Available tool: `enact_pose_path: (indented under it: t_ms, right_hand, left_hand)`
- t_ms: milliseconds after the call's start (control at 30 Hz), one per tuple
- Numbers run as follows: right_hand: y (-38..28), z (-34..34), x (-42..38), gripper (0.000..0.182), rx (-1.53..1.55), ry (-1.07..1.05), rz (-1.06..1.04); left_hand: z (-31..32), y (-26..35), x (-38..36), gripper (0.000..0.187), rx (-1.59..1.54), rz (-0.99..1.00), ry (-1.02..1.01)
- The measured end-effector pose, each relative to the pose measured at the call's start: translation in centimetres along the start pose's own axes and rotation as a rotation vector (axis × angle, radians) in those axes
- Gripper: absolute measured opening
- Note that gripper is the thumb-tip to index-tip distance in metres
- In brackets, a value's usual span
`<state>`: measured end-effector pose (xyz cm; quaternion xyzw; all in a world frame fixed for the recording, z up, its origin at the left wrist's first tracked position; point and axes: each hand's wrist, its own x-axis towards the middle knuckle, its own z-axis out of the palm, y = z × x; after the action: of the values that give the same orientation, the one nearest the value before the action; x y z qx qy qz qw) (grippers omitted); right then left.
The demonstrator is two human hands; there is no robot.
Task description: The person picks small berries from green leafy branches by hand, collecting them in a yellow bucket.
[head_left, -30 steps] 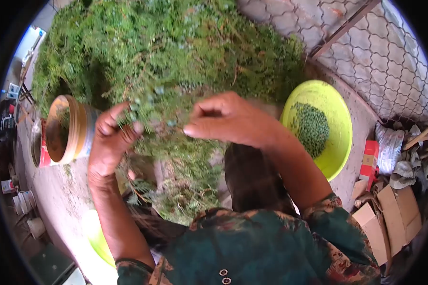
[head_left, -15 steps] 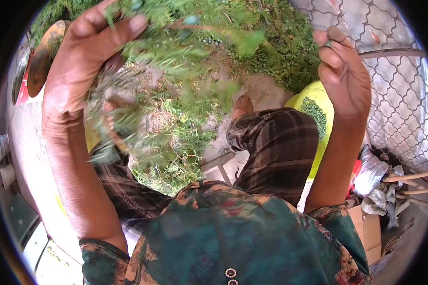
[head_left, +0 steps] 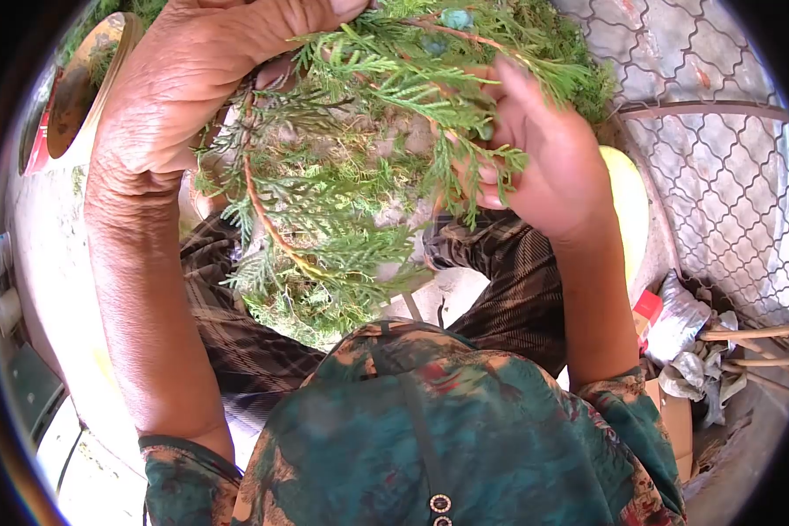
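A green conifer branch (head_left: 276, 232) with flat scaly sprays and a few bluish berries (head_left: 456, 19) hangs in front of my body. My left hand (head_left: 237, 53), at the upper left, is closed round its stem. My right hand (head_left: 539, 145) is among the sprays on the right side of the branch, its fingers curled and partly hidden by leaves. Whether those fingers pinch a berry or a sprig cannot be made out.
Cut greenery (head_left: 359, 158) lies on the ground between my legs. A yellow container (head_left: 627, 210) is beyond my right forearm. Wire mesh (head_left: 719, 175) stands at the right, above crumpled plastic (head_left: 679, 316), sticks (head_left: 749, 333) and cardboard (head_left: 672, 430). A round metal tin (head_left: 83, 88) is at the upper left.
My right hand has moved left and down from beside the mesh into the branch, and it no longer visibly pinches a berry. The branch has swung lower and is less blurred.
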<state>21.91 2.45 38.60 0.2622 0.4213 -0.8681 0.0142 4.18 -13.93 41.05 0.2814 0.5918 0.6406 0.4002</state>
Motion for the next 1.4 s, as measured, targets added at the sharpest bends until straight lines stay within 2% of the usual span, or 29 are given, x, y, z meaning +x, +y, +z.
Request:
enact_pose_path:
  t_ms: [67,133,167,200,267,333,367,400,433,500,567,600,633,667,733,833,867,900,933,1000,1033,1067,1100,1133,1167,1233,1267,1333,1400]
  right_hand:
    - [-0.1,0.0,-0.1,0.045,-0.084,-0.044,0.051]
    - [-0.1,0.6,-0.5,0.047,-0.026,-0.231,0.042]
    - [0.4,0.3,-0.6,0.037,-0.113,-0.117,0.033]
    - [0.3,-0.1,-0.1,0.033,-0.044,-0.193,0.038]
    - [0.4,-0.4,0.5,0.028,0.023,-0.202,0.051]
    - [0.1,0.2,0.2,0.027,-0.023,0.043,0.109]
    - [0.1,0.3,0.1,0.027,-0.053,0.069,0.033]
    - [0.1,0.3,0.2,0.027,-0.080,0.097,-0.039]
    - [-0.1,-0.8,0.4,0.027,-0.074,0.099,-0.056]
    - [-0.5,-3.6,0.9,0.021,0.402,0.118,-0.163]
    - [-0.4,-2.7,0.2,0.017,0.358,0.138,-0.132]
    - [-0.2,-2.1,0.0,0.016,0.309,0.159,-0.092]
    - [0.2,-1.6,0.2,0.022,0.255,0.031,-0.076]
    - [0.6,-1.1,0.3,0.022,0.260,0.028,-0.085]
    - [1.1,0.3,0.3,0.029,0.112,-0.104,0.010]
    - [0.9,1.6,0.9,0.033,0.089,-0.177,-0.046]
    - [0.8,1.5,1.2,0.033,0.095,-0.171,-0.042]
    - [0.7,1.3,1.5,0.034,-0.053,-0.148,-0.098]
    - [0.9,1.1,1.7,0.036,-0.198,-0.125,-0.146]
    - [-0.2,1.4,0.6,0.037,-0.240,-0.091,-0.074]
    - [0.0,1.2,0.9,0.037,-0.304,-0.089,-0.084]
    - [0.1,0.9,1.2,0.036,-0.370,-0.088,-0.099]
    - [-0.5,0.6,1.0,0.025,-0.360,-0.154,-0.051]
    - [-0.8,0.1,0.7,0.025,-0.363,-0.155,-0.060]
    - [-1.1,-0.6,0.4,0.020,-0.354,-0.136,-0.065]
    - [-1.7,-1.5,0.0,0.012,-0.334,-0.102,-0.077]
    - [-2.1,-1.8,-0.3,0.012,-0.335,-0.108,-0.091]
    - [-2.8,-2.1,-0.6,0.015,-0.086,0.008,-0.156]
    - [-2.8,-1.3,-0.5,0.017,0.034,0.033,-0.223]
  left_hand:
    - [-0.5,-0.4,-0.1,0.043,0.002,0.026,0.024]
    - [-0.5,-1.3,0.7,0.039,0.157,0.041,0.121]
    - [0.1,-1.4,0.9,0.038,0.106,0.107,0.040]
    - [0.5,-0.8,0.6,0.030,0.254,0.025,0.198]
    - [0.1,-1.3,0.6,0.029,0.202,0.070,0.206]
    - [-0.6,-1.9,0.5,0.030,0.130,0.063,0.144]
    - [-0.5,-1.4,0.5,0.032,0.170,-0.035,0.125]
    - [0.1,-2.3,0.5,0.030,0.067,0.074,0.173]
    - [-0.1,-1.4,0.6,0.031,0.107,0.010,0.136]
    - [-0.2,-0.3,0.4,0.032,0.157,-0.051,0.094]
    - [0.1,0.2,-0.1,0.035,0.141,-0.047,0.380]
    - [0.0,0.4,-0.2,0.035,0.148,-0.033,0.379]
    - [-0.1,0.4,-0.2,0.037,0.131,-0.076,0.343]
    - [-0.1,0.2,-0.2,0.039,0.114,-0.123,0.304]
    - [0.4,-0.2,0.0,0.038,0.056,-0.039,0.269]
    - [0.5,-0.3,-0.1,0.037,0.057,-0.143,0.207]
    - [0.5,-0.7,0.0,0.036,0.092,-0.095,0.218]
    - [0.4,-1.0,0.0,0.035,0.128,-0.052,0.230]
    - [0.2,-0.7,-0.2,0.035,0.126,-0.076,0.230]
    - [0.1,0.3,-0.3,0.036,0.220,-0.139,0.283]
    - [0.1,-0.4,0.0,0.034,0.083,-0.036,0.198]
    - [0.1,-0.8,-0.3,0.034,0.081,-0.044,0.196]
    - [0.0,-0.9,-0.6,0.035,0.150,-0.078,0.197]
    - [-0.1,-0.9,-0.7,0.035,0.221,-0.102,0.200]
    - [-0.3,-1.5,-0.5,0.037,0.139,0.001,0.127]
    - [-0.6,-0.3,-0.2,0.038,0.106,-0.010,0.199]
    - [-0.8,0.3,-0.2,0.038,0.065,-0.038,0.269]
    - [-1.4,0.0,-0.5,0.035,0.097,-0.033,0.264]
    - [-0.9,-0.2,-0.6,0.035,0.161,-0.033,0.171]
